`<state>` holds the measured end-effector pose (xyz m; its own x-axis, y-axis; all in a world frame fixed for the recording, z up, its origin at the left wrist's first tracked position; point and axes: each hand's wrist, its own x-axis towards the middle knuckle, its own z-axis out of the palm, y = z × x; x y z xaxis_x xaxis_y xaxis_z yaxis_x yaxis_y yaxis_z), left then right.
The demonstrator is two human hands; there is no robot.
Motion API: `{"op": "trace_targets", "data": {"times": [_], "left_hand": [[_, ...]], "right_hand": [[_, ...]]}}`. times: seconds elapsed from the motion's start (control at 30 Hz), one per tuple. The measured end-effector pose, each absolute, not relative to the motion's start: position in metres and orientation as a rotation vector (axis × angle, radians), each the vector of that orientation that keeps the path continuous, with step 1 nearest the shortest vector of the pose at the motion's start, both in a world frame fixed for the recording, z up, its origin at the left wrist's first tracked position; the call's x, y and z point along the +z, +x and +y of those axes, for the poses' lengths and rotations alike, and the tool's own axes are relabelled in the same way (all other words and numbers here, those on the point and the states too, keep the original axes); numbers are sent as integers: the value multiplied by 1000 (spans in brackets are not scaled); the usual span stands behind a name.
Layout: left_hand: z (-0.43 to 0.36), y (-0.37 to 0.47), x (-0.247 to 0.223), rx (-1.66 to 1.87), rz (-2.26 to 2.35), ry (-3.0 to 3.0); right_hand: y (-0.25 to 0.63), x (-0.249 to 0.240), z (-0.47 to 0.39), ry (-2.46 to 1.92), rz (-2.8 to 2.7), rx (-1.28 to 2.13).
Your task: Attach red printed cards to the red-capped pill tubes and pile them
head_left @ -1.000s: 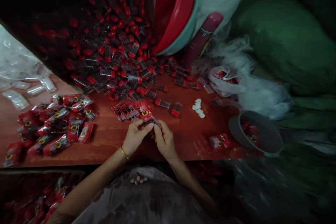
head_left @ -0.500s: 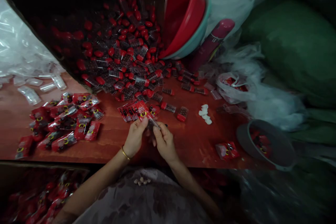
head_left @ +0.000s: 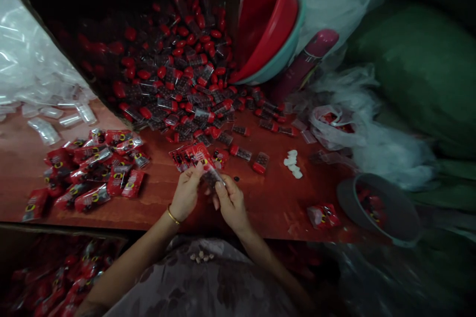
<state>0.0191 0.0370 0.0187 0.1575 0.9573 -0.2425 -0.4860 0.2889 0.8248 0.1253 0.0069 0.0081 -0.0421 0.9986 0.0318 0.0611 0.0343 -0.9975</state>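
In front of me, both hands hold a small clear packet with a red printed top [head_left: 211,174] and dark contents. My left hand [head_left: 188,192], with a gold bangle at its wrist, pinches the red end between thumb and fingers. At the lower, clear end, the thumb and fingers of my right hand [head_left: 232,204] close on it. Just beyond my left hand lies a fanned row of red printed cards [head_left: 181,157]. A small red-and-black packet [head_left: 220,157] rests beside the row, and a clear red-capped tube [head_left: 240,152] sits farther right.
A tipped cardboard box [head_left: 70,67] spills red-capped tubes [head_left: 186,84] onto the red table [head_left: 267,203]. Red packets [head_left: 96,168] are heaped at left. To the right are white pieces [head_left: 292,163], a grey bowl [head_left: 347,195], a red basin [head_left: 266,20] and a spray can [head_left: 301,64].
My right hand has shifted slightly down, and more of the packet's dark, clear part shows between the hands. The whole view has shifted a little.
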Motion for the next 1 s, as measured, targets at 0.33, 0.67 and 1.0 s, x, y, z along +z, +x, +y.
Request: {"op": "trace_targets", "data": {"times": [0.33,0.67,1.0], "left_hand": [[26,25,21,1159,1018,789],[27,23,20,1056,987,609],[16,15,10,1047,919,519]], "right_hand": [[126,9,7,-1277,-1285,1089],[128,4,7,-1134,-1257,1376],[100,-7,21,-1301,-1093,1368]]}}
